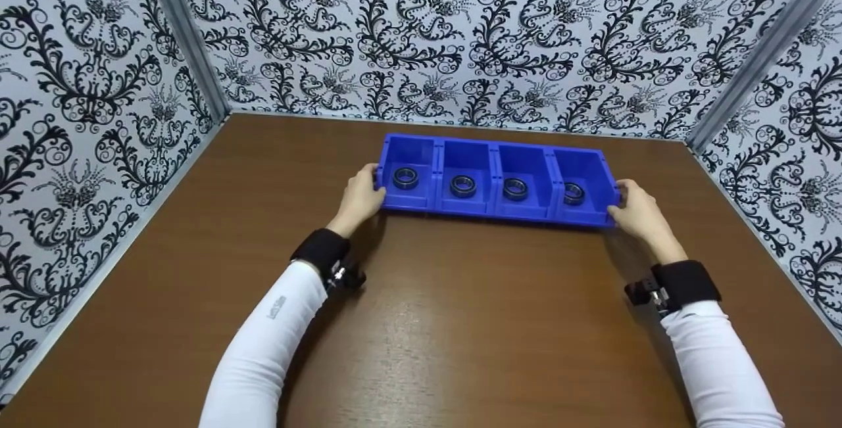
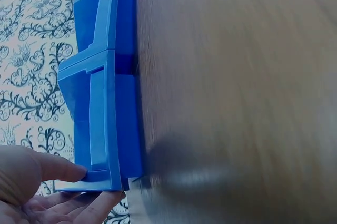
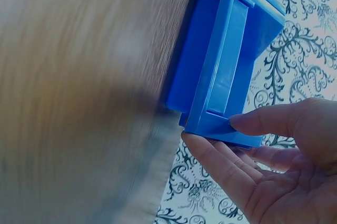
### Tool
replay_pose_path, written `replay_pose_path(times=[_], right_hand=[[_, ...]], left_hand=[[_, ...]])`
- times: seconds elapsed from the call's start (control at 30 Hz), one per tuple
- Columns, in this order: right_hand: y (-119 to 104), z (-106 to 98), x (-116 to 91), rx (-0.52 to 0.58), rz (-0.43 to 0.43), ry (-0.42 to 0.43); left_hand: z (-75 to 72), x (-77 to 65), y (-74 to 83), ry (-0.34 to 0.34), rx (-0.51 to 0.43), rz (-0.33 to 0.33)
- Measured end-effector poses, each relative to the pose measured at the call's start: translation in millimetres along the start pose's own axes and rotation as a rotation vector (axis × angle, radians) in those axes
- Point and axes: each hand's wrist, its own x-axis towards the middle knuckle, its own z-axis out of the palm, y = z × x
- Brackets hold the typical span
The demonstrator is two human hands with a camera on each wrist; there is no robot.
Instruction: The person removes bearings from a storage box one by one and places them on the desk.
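Note:
A long blue bin (image 1: 460,206), divided into several compartments side by side, spans the space between both hands. In each compartment lies one dark metal ring like a ball bearing, from the leftmost bearing (image 1: 396,179) to the rightmost bearing (image 1: 573,202). My left hand (image 1: 360,196) grips the left end wall. In the left wrist view its thumb (image 2: 63,170) presses inside the front corner, with the fingers on the outer side. At the opposite end my right hand (image 1: 638,214) pinches the right wall the same way, thumb (image 3: 258,120) inside and fingers outside.
The brown wooden table (image 1: 421,309) extends in front of the bin and to both sides. Patterned black-and-white panels (image 1: 427,40) enclose it behind and at the sides, with grey metal posts (image 1: 187,40) at the corners.

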Motion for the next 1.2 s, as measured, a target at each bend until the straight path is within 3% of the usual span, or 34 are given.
replay_pose_path(times=[0.83,1.2], right_hand=[[-39,26,-9,0.010,-0.028,-0.019],[-47,30,-16,0.010,-0.057,-0.009]], left_hand=[[-38.1,-12.5,-30.8,-0.032,-0.043,-0.050],[-44.6,-22.1,-37.9,-0.017,-0.051,-0.050]])
